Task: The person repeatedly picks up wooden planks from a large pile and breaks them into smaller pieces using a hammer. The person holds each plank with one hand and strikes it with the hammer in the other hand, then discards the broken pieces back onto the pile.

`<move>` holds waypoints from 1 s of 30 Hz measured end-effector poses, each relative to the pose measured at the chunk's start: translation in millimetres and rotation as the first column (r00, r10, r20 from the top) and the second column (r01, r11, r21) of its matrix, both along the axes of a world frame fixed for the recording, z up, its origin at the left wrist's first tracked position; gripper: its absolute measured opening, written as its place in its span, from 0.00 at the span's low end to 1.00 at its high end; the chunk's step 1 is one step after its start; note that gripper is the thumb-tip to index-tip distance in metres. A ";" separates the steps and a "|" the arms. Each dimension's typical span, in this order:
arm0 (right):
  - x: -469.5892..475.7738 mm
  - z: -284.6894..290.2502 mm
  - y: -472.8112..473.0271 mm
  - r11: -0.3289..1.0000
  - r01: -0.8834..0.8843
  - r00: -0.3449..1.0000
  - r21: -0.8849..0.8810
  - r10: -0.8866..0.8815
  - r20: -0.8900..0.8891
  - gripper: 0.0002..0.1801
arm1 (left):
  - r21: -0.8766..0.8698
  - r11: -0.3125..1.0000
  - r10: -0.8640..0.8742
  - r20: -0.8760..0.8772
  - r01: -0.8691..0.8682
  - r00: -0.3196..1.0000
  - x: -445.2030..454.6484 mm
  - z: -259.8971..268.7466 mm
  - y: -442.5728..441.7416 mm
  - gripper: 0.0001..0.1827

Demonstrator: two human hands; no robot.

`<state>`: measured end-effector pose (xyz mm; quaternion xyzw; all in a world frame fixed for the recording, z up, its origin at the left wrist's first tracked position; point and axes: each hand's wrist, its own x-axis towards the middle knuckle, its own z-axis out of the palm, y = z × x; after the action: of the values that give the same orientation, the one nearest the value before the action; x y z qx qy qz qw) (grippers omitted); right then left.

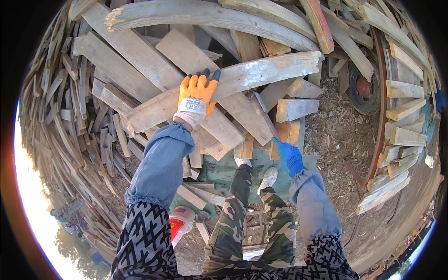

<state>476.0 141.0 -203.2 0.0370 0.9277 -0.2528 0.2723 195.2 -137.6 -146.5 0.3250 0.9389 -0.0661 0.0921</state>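
Note:
My left hand [197, 94], in an orange and white work glove with dark fingertips, grips a long weathered wooden plank [269, 71] that lies slantwise over other boards. White stains mark the plank's right part. My right hand [289, 154], in a blue knit glove, is closed around the near end of a long, narrow metal tool [265, 112], whose far end reaches close to the plank's lower edge. The tool's exact kind cannot be told. Under the plank several wide boards [245, 115] lie crossed.
Heaped scrap timber [87, 115] rises at the left and ahead. A red and white bucket [181, 224] stands by my left leg. At the right are a wheel with a red hub [364, 87] and a rusty metal rail [379, 105] beside stacked wood [406, 112]. Green sheeting [220, 171] lies near my feet.

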 end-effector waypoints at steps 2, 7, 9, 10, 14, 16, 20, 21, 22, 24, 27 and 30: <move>9.8 -15.7 10.5 0.994 -0.040 0.999 0.100 0.039 0.016 0.31 | 0.064 0.997 -0.036 -0.109 0.044 0.993 0.6 -0.5 -1.5 0.33; 98.2 14.6 11.6 0.994 0.075 0.970 -0.075 -0.055 0.238 0.33 | 0.026 1.000 0.003 -0.045 -0.002 0.999 3.8 1.9 1.5 0.35; 129.3 48.7 -4.0 0.967 0.205 0.935 -0.153 -0.148 0.322 0.30 | -0.005 1.000 0.000 0.004 0.001 1.000 -0.4 9.3 5.7 0.36; 133.9 64.0 -15.8 0.931 0.306 0.909 -0.201 -0.223 0.353 0.26 | -0.018 1.000 0.009 0.054 -0.008 0.998 -5.4 15.2 6.9 0.37; 125.0 130.1 -33.7 0.283 0.959 0.150 0.009 -0.533 0.833 0.19 | 0.073 0.995 0.036 0.331 -0.064 0.943 -49.7 48.5 1.2 0.44; 123.7 159.3 -41.0 0.271 0.957 0.089 0.099 -0.602 0.794 0.28 | 0.081 0.992 0.080 0.211 -0.099 0.974 -62.6 61.2 -5.1 0.41; 136.0 195.9 -43.7 0.187 0.973 0.008 0.138 -0.620 0.785 0.33 | 0.221 0.951 0.185 0.153 -0.216 0.971 -62.1 69.8 -12.3 0.30; 139.4 199.1 -41.3 0.203 0.971 0.035 0.126 -0.641 0.767 0.33 | 0.271 0.932 0.193 0.188 -0.240 0.963 -58.9 69.0 -12.0 0.27; 142.0 201.0 -40.0 0.193 0.969 0.011 0.152 -0.652 0.758 0.33 | 0.256 0.946 0.167 0.143 -0.200 0.975 -59.7 69.0 -12.3 0.26; 142.3 201.9 -34.3 0.180 0.969 -0.005 0.169 -0.669 0.743 0.32 | 0.288 0.943 0.165 0.041 -0.169 0.986 -63.8 69.6 -9.5 0.28; 129.9 198.1 -26.0 0.175 0.971 0.005 0.163 -0.697 0.717 0.32 | 0.215 0.956 0.179 0.105 -0.198 0.978 -85.3 75.6 -4.5 0.32; 106.1 192.0 -23.6 0.202 0.966 0.034 0.162 -0.720 0.693 0.32 | -0.045 0.979 0.205 0.260 -0.201 0.944 -97.5 80.1 4.4 0.32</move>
<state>582.1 117.4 -11.2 0.6245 0.4851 -0.4953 0.3598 97.7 -133.2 -66.4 0.2316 0.9462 -0.0207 0.2250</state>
